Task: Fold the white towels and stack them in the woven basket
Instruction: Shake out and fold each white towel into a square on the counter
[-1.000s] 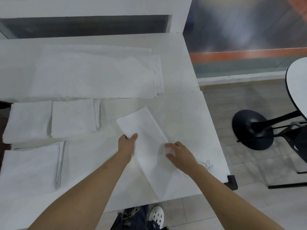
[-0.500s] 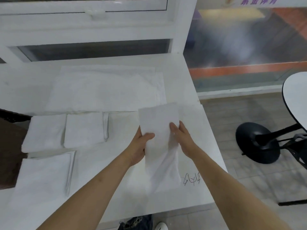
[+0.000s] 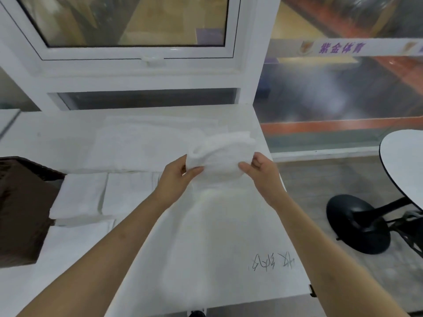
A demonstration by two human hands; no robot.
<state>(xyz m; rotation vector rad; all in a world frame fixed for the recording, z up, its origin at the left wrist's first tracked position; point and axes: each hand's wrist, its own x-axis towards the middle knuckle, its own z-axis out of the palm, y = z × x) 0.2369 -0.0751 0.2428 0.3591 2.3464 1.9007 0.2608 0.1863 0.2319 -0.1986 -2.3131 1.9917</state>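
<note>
A small white towel [image 3: 219,154], folded over on itself, hangs above the white table [image 3: 229,236]. My left hand [image 3: 178,175] pinches its left edge with thumb on top. My right hand [image 3: 263,172] grips its right edge, fingers curled under. Two folded white towels [image 3: 128,193] [image 3: 80,195] lie side by side at the left. A third folded towel [image 3: 75,232] sits nearer to me. A large flat white towel [image 3: 148,143] is spread at the back. The dark woven basket [image 3: 20,202] stands at the far left edge, only partly in view.
A white window frame [image 3: 146,72] rises right behind the table. Black handwriting [image 3: 272,261] marks the tabletop near its right front edge. To the right, a round table [image 3: 402,165] on a black pedestal base [image 3: 357,223] stands on the tiled floor.
Both hands picked the towel up from the tabletop and carried it up and away from me, doubling its hanging end over. The camera tilted upward, bringing the window and basket into view.
</note>
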